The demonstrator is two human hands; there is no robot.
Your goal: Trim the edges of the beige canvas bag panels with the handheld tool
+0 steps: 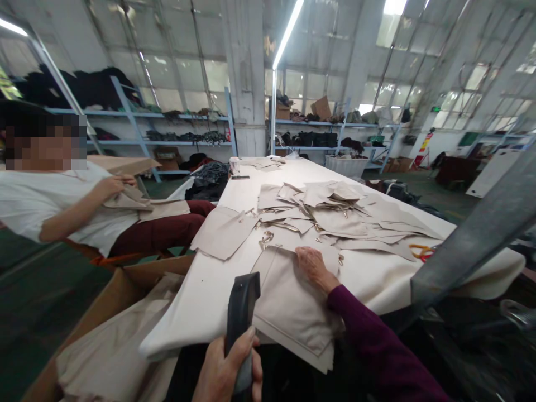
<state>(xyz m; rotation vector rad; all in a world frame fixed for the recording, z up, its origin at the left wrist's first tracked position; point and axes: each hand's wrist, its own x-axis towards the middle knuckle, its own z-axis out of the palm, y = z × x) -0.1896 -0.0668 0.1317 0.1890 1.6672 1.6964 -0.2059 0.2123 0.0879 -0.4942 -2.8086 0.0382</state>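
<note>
My left hand [230, 365], low in the middle, is wrapped around a dark curved handle [242, 304] whose flat black end points up. I cannot make out what tool it belongs to. My right hand [314, 268], in a purple sleeve, has its fingers curled at the top edge of a beige fabric panel [288, 307]. That panel lies over others at the table's near edge and hangs partly off it. Gold-coloured metal clasps [266, 239] lie beside its top edge. Beyond my right hand, more beige panels [335, 218] with metal fittings are heaped loosely.
A white-covered table [226, 273] stretches away from me. Orange-handled scissors [422, 252] lie at its right, near a slanted metal post [473, 234]. A cardboard box [113, 296] of beige fabric stands at left. A seated person [62, 206] handles beige fabric there.
</note>
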